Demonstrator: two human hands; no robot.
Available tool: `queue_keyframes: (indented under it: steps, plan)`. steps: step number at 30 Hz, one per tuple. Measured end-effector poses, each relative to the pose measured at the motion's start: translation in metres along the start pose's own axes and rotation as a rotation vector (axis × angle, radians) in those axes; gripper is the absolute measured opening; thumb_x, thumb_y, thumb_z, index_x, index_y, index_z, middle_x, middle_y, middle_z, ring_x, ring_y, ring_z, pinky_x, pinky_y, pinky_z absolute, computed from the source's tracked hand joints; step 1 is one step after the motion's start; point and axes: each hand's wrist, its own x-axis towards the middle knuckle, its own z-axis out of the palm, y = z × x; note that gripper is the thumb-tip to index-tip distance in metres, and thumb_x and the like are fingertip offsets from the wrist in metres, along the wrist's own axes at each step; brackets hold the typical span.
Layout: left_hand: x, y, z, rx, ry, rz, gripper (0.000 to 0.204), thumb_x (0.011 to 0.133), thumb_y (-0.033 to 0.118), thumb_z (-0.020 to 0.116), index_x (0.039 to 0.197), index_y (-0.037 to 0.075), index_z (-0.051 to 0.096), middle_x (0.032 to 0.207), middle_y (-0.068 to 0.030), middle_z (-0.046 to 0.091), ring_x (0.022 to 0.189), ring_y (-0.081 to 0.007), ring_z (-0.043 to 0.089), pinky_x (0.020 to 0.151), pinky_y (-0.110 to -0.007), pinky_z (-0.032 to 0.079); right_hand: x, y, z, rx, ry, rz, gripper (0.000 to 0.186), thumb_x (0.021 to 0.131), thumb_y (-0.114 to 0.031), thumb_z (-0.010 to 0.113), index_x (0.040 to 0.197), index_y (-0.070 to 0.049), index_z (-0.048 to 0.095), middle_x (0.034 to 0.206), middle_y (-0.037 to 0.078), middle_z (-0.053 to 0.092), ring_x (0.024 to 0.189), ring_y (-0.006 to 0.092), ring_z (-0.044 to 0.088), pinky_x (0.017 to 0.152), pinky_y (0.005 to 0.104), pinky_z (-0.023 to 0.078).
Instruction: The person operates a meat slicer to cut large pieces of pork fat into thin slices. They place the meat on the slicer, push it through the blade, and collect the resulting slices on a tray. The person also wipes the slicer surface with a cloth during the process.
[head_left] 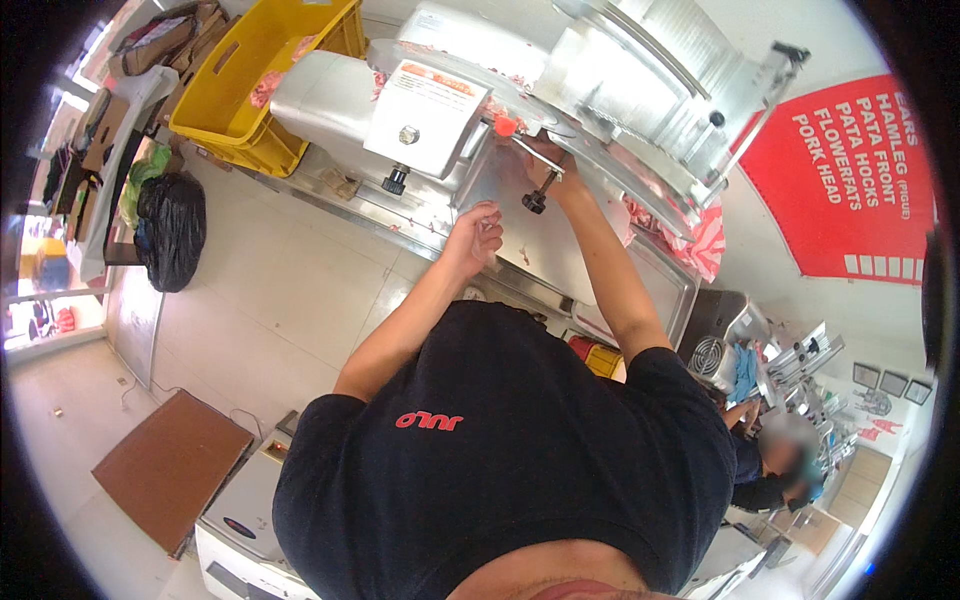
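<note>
A metal meat slicer (425,120) stands in front of me, with a white housing, black knobs and scraps of meat on it. My right hand (548,165) reaches in beneath its blade edge, by a rod with a black knob (535,203). The slicer hides most of those fingers, so I cannot see whether they grip anything. Short of the machine, my left hand (475,238) is raised over the edge of the metal tray (560,255), its fingers curled in and nothing showing in them. Pinkish meat (640,215) lies by the slicer's right side.
A yellow crate (240,100) with some meat stands at the far left. Near it hangs a black plastic bag (172,230). A brown board (172,470) lies on the floor at lower left. At right, another person (765,465) is beside more machines, below a red sign (850,180).
</note>
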Motion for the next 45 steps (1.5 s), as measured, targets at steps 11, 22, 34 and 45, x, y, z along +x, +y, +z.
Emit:
queue_keyframes:
  steps: [11, 22, 34, 45]
  plan:
    - [-0.004, 0.0, 0.011, -0.279, 0.158, 0.042, 0.034, 0.092, 0.007, 0.063, 0.123, 0.005, 0.05, 0.129, -0.0177, 0.057, 0.107, -0.0298, 0.062, 0.094, -0.043, 0.053, -0.082, -0.031, -0.084, 0.221, -0.226, 0.215, 0.038, 0.086, -0.013, 0.063, 0.124, -0.008, 0.065, 0.11, 0.015, 0.069, 0.098, 0.0244, 0.066, 0.087, 0.0371, 0.05]
    - [0.068, -0.113, 0.026, 0.382, 0.201, 0.126, 0.041, 0.104, 0.037, 0.046, 0.136, 0.011, 0.047, 0.129, -0.0081, 0.054, 0.119, -0.023, 0.052, 0.106, -0.041, 0.042, -0.18, -0.059, -0.135, 1.079, -0.206, 0.727, 0.041, 0.098, -0.018, 0.057, 0.134, 0.003, 0.058, 0.112, 0.008, 0.069, 0.098, 0.0141, 0.063, 0.09, 0.0283, 0.049]
    - [0.061, -0.213, 0.096, 0.976, 0.103, -0.036, 0.055, 0.105, 0.032, 0.05, 0.151, 0.011, 0.029, 0.151, -0.0092, 0.033, 0.141, -0.0205, 0.03, 0.113, -0.037, 0.026, -0.326, 0.018, -0.161, 1.433, 0.6, 1.22, 0.024, 0.097, -0.019, 0.064, 0.114, -0.003, 0.068, 0.101, 0.0, 0.069, 0.086, 0.0098, 0.062, 0.079, 0.0276, 0.05]
    - [0.012, -0.139, 0.072, 0.801, 0.213, 0.045, 0.013, 0.098, 0.016, 0.061, 0.11, 0.01, 0.059, 0.098, -0.0031, 0.063, 0.092, -0.0163, 0.063, 0.087, -0.032, 0.047, -0.247, 0.207, -0.443, -0.595, 1.418, 0.613, 0.028, 0.091, -0.004, 0.064, 0.119, -0.002, 0.066, 0.099, 0.015, 0.064, 0.088, 0.0275, 0.062, 0.077, 0.0375, 0.049]
